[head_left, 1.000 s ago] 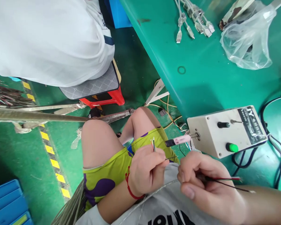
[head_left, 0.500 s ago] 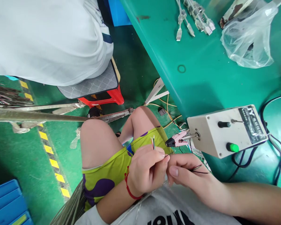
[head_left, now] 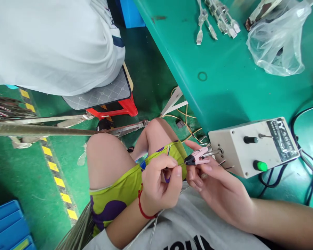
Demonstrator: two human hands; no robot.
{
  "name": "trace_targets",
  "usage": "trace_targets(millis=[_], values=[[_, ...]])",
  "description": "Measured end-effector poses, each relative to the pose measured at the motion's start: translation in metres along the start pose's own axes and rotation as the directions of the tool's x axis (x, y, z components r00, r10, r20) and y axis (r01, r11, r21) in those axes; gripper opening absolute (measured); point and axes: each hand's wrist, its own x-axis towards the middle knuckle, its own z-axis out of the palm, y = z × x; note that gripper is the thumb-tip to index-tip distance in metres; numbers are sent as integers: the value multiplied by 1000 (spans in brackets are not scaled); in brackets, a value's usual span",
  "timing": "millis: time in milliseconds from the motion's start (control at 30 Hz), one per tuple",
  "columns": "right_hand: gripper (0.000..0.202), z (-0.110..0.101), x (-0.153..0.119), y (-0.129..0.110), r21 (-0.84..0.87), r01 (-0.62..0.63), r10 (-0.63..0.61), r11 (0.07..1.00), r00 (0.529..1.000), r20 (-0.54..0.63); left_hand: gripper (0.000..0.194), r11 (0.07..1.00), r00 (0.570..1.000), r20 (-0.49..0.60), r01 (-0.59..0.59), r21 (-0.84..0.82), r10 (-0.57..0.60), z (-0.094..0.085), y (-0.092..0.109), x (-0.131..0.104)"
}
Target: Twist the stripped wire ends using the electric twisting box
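Note:
My left hand [head_left: 160, 185], with a red cord at its wrist, is closed in a pinch on thin wires [head_left: 168, 150], whose coloured ends stick up above the knuckles. A thin dark strand runs from its fingertips towards the black jaws of a pink clip [head_left: 198, 157]. That clip sits on the metal shaft [head_left: 212, 152] of a white box [head_left: 253, 146]. My right hand [head_left: 219, 187] has its thumb and index finger around the clip's pink handles, the other fingers curled below. Dark wire ends [head_left: 226, 167] show behind the right thumb. Whether the jaws are parted is unclear.
The green table [head_left: 177, 45] bears clear cables [head_left: 221, 19] and a plastic bag [head_left: 279, 45]. A person in white [head_left: 57, 45] sits on a red stool [head_left: 129, 106] at the upper left. Metal bars cross the left side, above a blue crate [head_left: 9, 225].
My right hand has come away from my left fingertips and moved up to the clip, its fingers spreading around the handles. My left hand has shifted slightly left, still pinching the wires.

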Motion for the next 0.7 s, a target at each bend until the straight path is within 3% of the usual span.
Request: trace_targets(millis=[467,700], values=[[50,-7,5,13,10,33,-33,999,999,9,8,991,995,44,94,-91,-91,3,-3,4],[35,-3,9,10,81,54,-62,995,994,91,7,989,992,62,115,-96,-109,6,-3,5]])
